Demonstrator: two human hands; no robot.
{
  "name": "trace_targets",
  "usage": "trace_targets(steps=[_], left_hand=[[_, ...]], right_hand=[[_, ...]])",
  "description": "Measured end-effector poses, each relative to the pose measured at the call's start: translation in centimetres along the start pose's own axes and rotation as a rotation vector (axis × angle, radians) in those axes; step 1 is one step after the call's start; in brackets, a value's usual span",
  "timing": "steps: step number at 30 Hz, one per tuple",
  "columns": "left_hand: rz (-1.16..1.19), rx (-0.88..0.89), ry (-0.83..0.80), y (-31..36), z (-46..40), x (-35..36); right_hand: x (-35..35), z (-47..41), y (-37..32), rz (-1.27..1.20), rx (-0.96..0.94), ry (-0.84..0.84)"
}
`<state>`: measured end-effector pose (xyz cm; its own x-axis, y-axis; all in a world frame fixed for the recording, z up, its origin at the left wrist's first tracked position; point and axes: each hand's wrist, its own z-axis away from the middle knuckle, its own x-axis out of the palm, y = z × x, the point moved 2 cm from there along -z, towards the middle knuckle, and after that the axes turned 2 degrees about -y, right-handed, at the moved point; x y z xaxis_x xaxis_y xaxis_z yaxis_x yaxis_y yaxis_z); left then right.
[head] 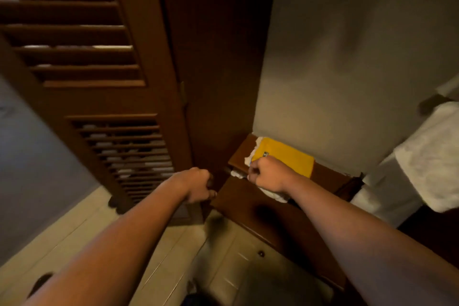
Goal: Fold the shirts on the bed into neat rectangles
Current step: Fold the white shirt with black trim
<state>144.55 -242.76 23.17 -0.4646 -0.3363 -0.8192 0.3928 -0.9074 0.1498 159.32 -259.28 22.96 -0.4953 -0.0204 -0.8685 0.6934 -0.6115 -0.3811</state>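
Two bare forearms reach from the bottom of the frame toward its centre, over a pale tiled floor at lower left. The left hand, just left of centre, is curled into a fist at the left corner of a dark wooden bench; its fingertips are hidden against the wood, so whether it grips the edge or anything else cannot be told. The right hand, just right of centre, is also curled, its fingers closed on the near edge of a folded yellow shirt. That shirt lies as a flat rectangle at the far end of the bench, right of centre, against the foot of a plain pale wall filling the upper right. White cloth shows under and beside the yellow shirt, poking out at its left edge and below the right wrist; what garment it is cannot be made out. A tall brown louvered door takes the upper left, its lower slats letting light through, and a darker wooden panel stands between it and the wall. At the right edge a white textured fabric hangs down, well apart from the hands. The picture is dim and somewhat blurred
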Motion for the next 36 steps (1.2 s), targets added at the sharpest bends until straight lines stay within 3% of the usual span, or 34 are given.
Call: trace_targets(steps=[8, 19, 29, 36], left_hand=[[0.259, -0.242, 0.090, -9.6, 10.7, 3.1], [0.371, -0.496, 0.074, -26.2, 20.4, 7.1], [0.436, -0.571, 0.063, -38.9, 20.9, 7.2], [0.530, -0.728, 0.097, -50.1, 19.5, 4.9]], right_hand=[[4.3, -2.2, -13.3, 0.204, -0.254, -0.177], [9.9, -7.8, -33.4, 0.227, -0.469, -0.298], [13.6, -15.6, -46.1, 0.324, -0.556, -0.340], [15.1, -25.8, -54.9, 0.389, -0.634, -0.389]])
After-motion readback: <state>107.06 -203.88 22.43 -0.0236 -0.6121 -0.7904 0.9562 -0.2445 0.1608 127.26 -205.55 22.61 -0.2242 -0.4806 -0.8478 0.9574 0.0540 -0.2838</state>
